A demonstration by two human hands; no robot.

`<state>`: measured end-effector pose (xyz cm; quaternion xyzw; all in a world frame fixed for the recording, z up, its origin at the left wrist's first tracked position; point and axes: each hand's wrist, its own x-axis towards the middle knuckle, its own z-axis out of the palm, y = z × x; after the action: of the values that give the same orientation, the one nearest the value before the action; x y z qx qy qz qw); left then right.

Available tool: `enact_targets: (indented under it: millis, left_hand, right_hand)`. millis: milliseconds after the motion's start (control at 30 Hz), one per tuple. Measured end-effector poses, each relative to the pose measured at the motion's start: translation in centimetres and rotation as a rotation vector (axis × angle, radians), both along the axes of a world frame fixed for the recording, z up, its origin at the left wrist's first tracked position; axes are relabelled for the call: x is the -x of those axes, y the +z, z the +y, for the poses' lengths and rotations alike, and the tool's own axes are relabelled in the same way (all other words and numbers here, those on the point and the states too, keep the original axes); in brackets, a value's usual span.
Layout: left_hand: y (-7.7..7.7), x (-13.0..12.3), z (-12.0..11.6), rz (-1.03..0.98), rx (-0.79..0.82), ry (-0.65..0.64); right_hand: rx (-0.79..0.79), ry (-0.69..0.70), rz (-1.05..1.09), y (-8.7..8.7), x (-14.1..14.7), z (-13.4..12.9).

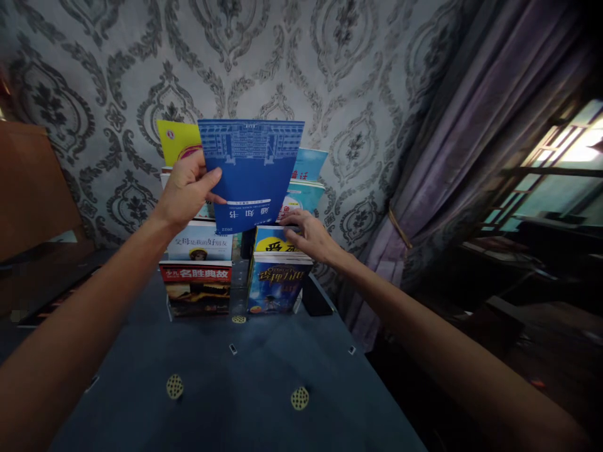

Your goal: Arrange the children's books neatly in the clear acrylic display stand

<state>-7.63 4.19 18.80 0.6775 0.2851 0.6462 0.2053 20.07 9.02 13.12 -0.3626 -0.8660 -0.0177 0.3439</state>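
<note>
My left hand [186, 191] pinches a blue booklet [257, 169] by its left side, thumb in front. The booklet is held up over the rows of books, and its lettering and building picture appear upside down. My right hand [308, 235] rests at the top of the right row, fingers curled over a blue-and-yellow book [276, 242] just below the booklet's lower right corner. In front of that book stands a dark blue book [277, 285]. The left row has a white book [200, 242] and, at the front, a red-topped book [198, 285].
A yellow booklet [176, 138] and light blue books [306, 176] stand behind. The rows sit on a dark blue tabletop [235, 402] with lotus-pod-like prints. A black flat object [316, 298] lies right of them. Patterned wallpaper [348, 63] and a tied purple curtain [414, 188] are beyond.
</note>
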Motion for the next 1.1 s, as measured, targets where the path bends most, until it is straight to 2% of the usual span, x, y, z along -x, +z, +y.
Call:
enact_targets:
  millis: [200,433,600,867,1100]
  left_hand:
    - [0.5,-0.3,0.6,-0.003,0.037,-0.041]
    - [0.3,-0.1,1.0,-0.043,-0.004,-0.09]
    - [0.8,-0.5,1.4,-0.023,0.004,-0.056]
    - [2.2,-1.5,1.8,0.076,0.096,-0.018]
    - [2.8,-2.0,2.1,0.079,0.059,0.015]
  right_hand:
    - [0.035,0.007,0.018,0.2,-0.1,0.2]
    - [0.1,0.045,0.082,0.4,-0.4,0.6]
    - [0.108,0.093,0.078,0.8,-0.3,0.5]
    - [0.151,0.092,0.114,1.0,-0.3,0.6]
    - [0.129,0.062,0.101,1.2,-0.4,0.8]
